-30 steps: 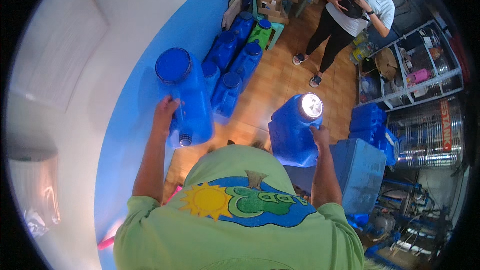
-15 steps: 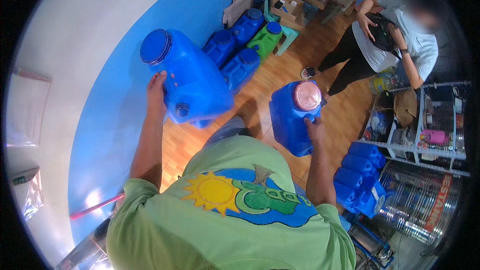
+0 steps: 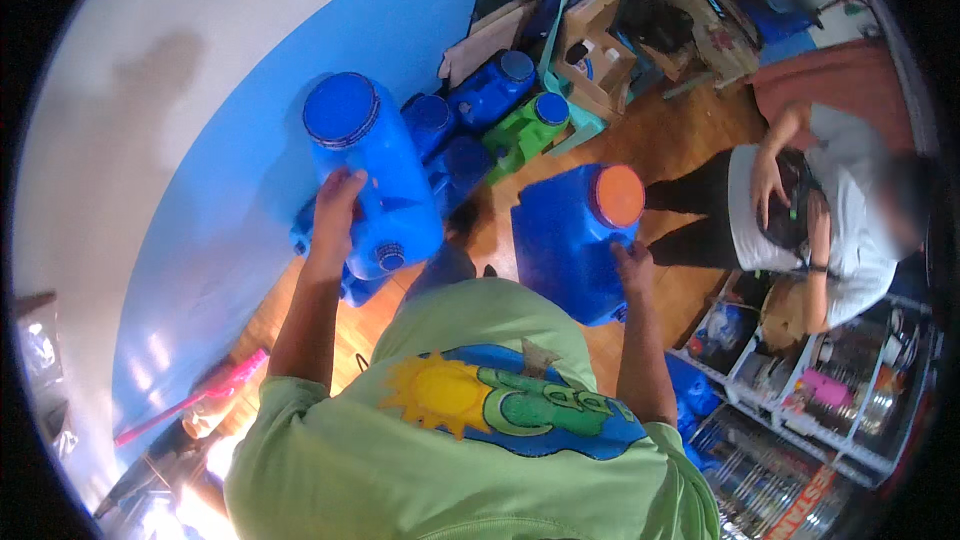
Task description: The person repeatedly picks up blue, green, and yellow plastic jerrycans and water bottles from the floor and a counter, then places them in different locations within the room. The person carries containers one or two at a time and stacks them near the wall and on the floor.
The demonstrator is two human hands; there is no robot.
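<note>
My left hand (image 3: 338, 212) is closed round the handle of a large blue water jug (image 3: 405, 165) with a wide blue cap and a small capped spout. That jug hangs off the floor close to the blue-painted wall. On the other side, my right hand (image 3: 634, 265) grips the handle of a second blue jug (image 3: 560, 240), topped by an orange cap (image 3: 618, 196). Beyond the left jug stand several more blue jugs (image 3: 492, 85) and a green jug (image 3: 525, 135) with a blue cap. Part of another blue jug (image 3: 360, 288) shows below the left one.
A person (image 3: 790, 205) stands at the right, holding a dark bag. Near them is a white wire rack (image 3: 770, 410) of goods, with a shiny metal tank (image 3: 755, 470) beside it. At the back, a cardboard box (image 3: 592, 50) sits on a green chair. A pink pole (image 3: 200, 392) leans at left.
The view has turned, so the person and rack sit lower at the right. The left jug has come nearer my body and tilts less. Both hands keep their jugs.
</note>
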